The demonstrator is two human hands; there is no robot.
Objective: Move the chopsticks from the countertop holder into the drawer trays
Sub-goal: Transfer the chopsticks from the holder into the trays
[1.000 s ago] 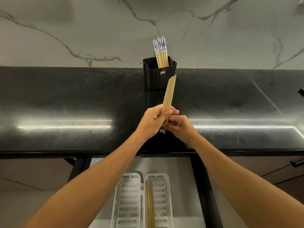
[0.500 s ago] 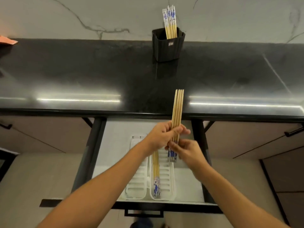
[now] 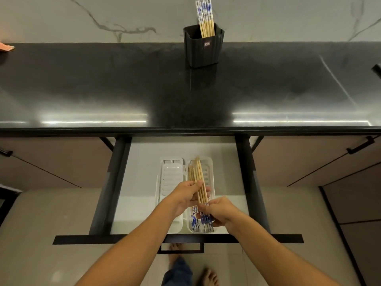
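A bundle of wooden chopsticks with blue-and-white ends is held low over the right white tray in the open drawer. My left hand grips the bundle at its middle. My right hand pinches its patterned ends near the tray's front. Other chopsticks lie in that tray beneath. The left white tray beside it holds nothing visible. On the black countertop at the back stands the black holder with several chopsticks upright in it.
The drawer is pulled out below the counter edge, with black side rails and a front panel. Closed cabinet fronts flank it. An orange item lies at the counter's far left. My feet are on the floor.
Both hands have carried the bundle down from above the counter edge into the drawer, tilting it flatter over the right tray. The view has tipped further downward.
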